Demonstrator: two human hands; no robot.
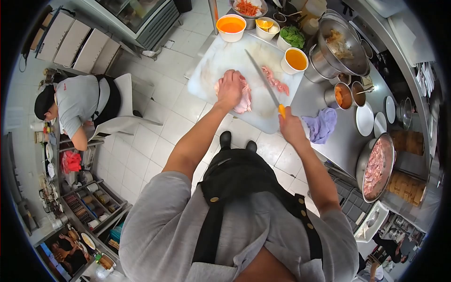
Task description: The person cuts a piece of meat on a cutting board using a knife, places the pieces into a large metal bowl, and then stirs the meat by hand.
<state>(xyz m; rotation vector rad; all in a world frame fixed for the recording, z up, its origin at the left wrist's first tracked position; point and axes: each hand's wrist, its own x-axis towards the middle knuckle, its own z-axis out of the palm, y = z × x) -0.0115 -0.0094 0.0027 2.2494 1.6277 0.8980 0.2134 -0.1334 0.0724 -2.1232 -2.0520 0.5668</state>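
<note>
My left hand [230, 88] is closed over a piece of raw pink meat [244, 102], pressing it on a white cutting board [206, 61]. The fingers cover the upper part of the piece. In my right hand [292, 128] is a long knife [264, 77], gripped by its yellow handle at the board's right edge. Its blade points away from me across the board, apart from the held meat. Thin trimmed strips of meat [275, 81] lie on the board to the right of the blade.
Tubs of orange liquid [231, 25] [296, 59], green leaves [292, 36] and a large metal bowl [345, 42] stand beyond the board. A purple cloth [321, 126], white plates [364, 119] and a bowl of raw meat [374, 167] are right. A seated person [80, 101] is left.
</note>
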